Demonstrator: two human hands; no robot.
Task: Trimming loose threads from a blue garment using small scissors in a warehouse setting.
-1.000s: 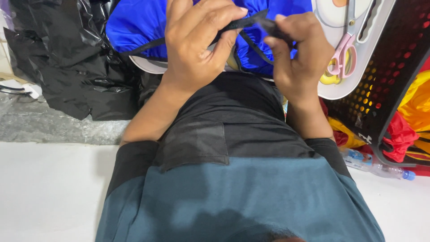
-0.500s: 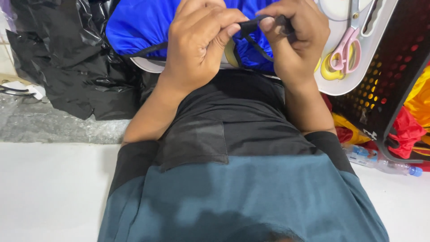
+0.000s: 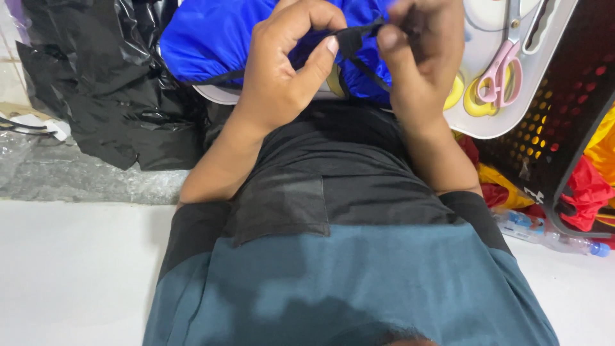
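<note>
The left hand [image 3: 282, 70] pinches a thin black drawstring cord [image 3: 353, 40] between thumb and forefinger, and the right hand [image 3: 419, 57] closes its fingertips on the same cord just beside it, so the two grips sit almost touching over the gathered edge of a glossy blue fabric bag [image 3: 211, 35]. The bag lies on the person's lap, against a white plastic tray [image 3: 512, 118] that carries pink-handled scissors [image 3: 503, 70] and yellow tape rolls [image 3: 474, 102]. Because the cord is narrow and slick-looking, it seems likely to slide out of either pinch if the hands pull apart unevenly, and any loop being formed between the fingers could come undone. A hard tug might also bunch the blue fabric further or drag the bag off the lap toward the crumpled black plastic sheeting [image 3: 109, 90] at the left. The right elbow works close to the tray; a wide swing could knock it and send the scissors sliding toward the black perforated crate [image 3: 564, 109]. How the cord runs inside the right hand is hidden by the fingers, so whether it is already knotted there cannot be told.
</note>
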